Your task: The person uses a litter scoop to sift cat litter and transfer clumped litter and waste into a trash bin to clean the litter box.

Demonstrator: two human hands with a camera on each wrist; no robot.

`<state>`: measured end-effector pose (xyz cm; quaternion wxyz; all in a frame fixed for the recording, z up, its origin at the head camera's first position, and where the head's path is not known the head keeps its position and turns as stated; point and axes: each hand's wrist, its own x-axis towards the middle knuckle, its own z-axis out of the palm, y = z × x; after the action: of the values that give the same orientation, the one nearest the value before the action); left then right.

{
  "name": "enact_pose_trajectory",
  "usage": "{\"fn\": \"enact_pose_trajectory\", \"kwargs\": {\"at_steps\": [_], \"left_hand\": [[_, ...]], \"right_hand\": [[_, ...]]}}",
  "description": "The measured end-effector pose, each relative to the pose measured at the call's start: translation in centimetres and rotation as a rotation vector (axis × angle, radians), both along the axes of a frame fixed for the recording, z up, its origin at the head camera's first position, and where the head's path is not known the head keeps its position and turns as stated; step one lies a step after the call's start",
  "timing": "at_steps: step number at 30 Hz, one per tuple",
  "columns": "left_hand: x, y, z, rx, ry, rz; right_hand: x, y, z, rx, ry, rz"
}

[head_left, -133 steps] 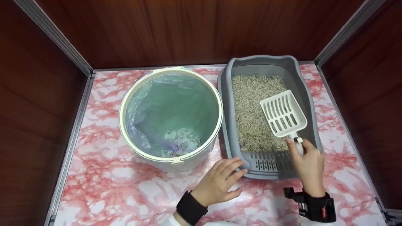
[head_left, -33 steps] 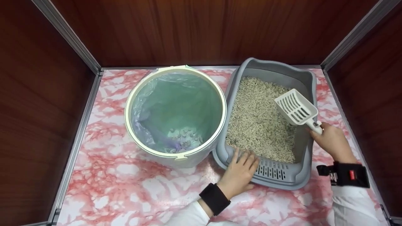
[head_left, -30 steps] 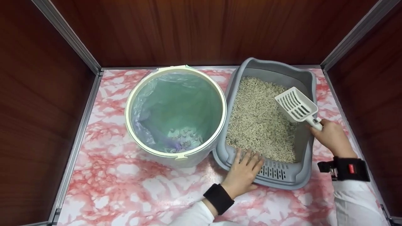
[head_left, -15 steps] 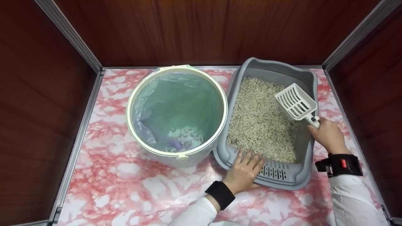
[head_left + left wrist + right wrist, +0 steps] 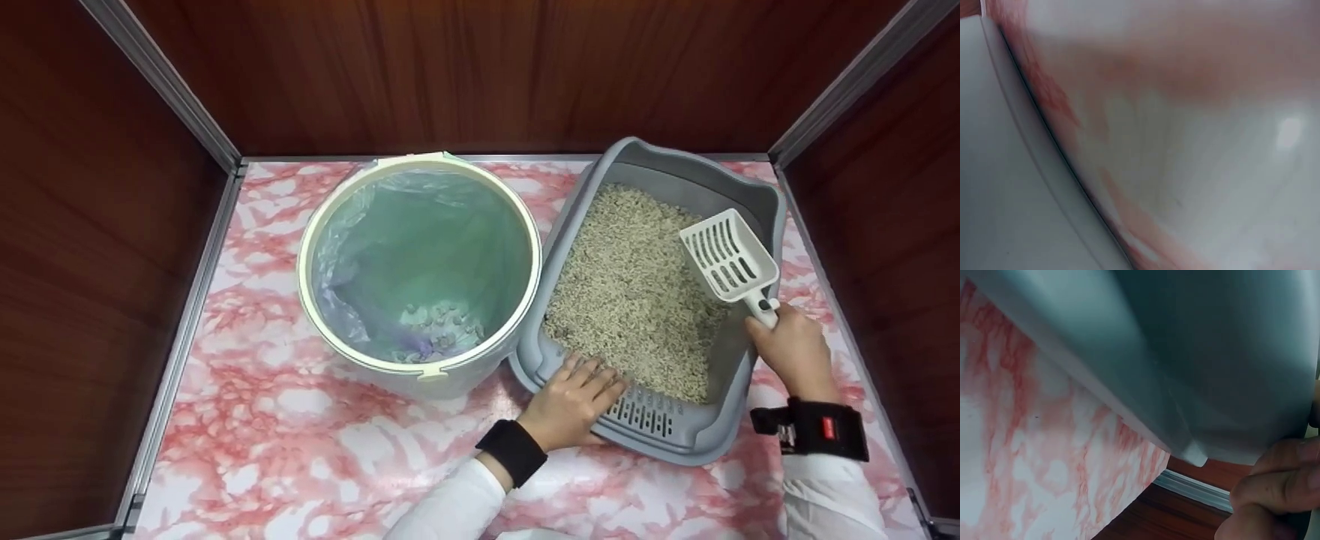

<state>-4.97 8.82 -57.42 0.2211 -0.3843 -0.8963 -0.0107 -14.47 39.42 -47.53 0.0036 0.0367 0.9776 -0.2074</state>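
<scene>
Litter box: the grey litter box (image 5: 697,426) sits on the tabletop (image 5: 262,450), turned at a slant, its slotted ledge toward the person.
Litter: pale, grainy litter (image 5: 630,292) is spread across the floor of the litter box.
Scoop: the white slotted scoop (image 5: 729,259) is over the right part of the litter box, its blade pointing toward the far end and its handle at the right rim.
Right hand: the right hand (image 5: 793,351) is at the right rim of the litter box, fingers curled round the scoop's handle.
Left hand: the left hand (image 5: 566,405) rests on the near left corner of the litter box, fingers laid fairly straight over the ledge and grasping nothing that shows; the left wrist view is blurred, so I can't tell whether the thumb hooks under the rim.
Bin: a round bin (image 5: 431,373) with a cream rim stands just left of the litter box.
Bin contents: a thin plastic bag (image 5: 341,296) lines it, with small pale lumps (image 5: 450,324) at the bottom.
Wrists: black bands (image 5: 512,452) and white sleeves (image 5: 450,504), on the near side of the litter box.
Surroundings: dark wood-look panels (image 5: 480,82) rise behind the litter box and to both sides.
</scene>
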Motion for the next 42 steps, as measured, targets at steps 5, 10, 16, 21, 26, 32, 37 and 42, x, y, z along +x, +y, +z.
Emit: {"fn": "enact_pose_trajectory", "kwargs": {"at_steps": [5, 10, 16, 21, 26, 32, 37, 42], "left_hand": [[-0.7, -0.9, 0.1, 0.017, -0.015, -0.063], [-1.6, -1.6, 0.0, 0.072, -0.005, -0.121], [-2.3, -2.8, 0.1, 0.119, -0.037, -0.19], [-2.4, -3.1, 0.4, 0.089, -0.072, -0.188], [-1.8, -2.4, 1.3, 0.009, -0.188, -0.099], [0.5, 0.3, 2.4, -0.049, -0.311, -0.014], [2.0, 3.1, 2.6, -0.107, -0.288, -0.052], [2.7, 5.2, 2.1, -0.174, -0.22, -0.048]], "right_hand": [[1.5, 0.0, -0.2, -0.011, 0.042, -0.055], [2.9, -0.2, -0.4, -0.018, 0.057, -0.129], [4.2, -1.2, -0.8, -0.051, 0.078, -0.228], [4.2, -1.0, -0.6, -0.046, 0.077, -0.214], [3.1, 0.1, 0.0, -0.013, 0.044, -0.159], [0.7, 1.7, 0.6, 0.005, -0.045, -0.119], [-1.9, 3.0, 0.5, -0.022, -0.081, -0.153], [-3.4, 3.6, 0.5, -0.038, -0.097, -0.181]]}}
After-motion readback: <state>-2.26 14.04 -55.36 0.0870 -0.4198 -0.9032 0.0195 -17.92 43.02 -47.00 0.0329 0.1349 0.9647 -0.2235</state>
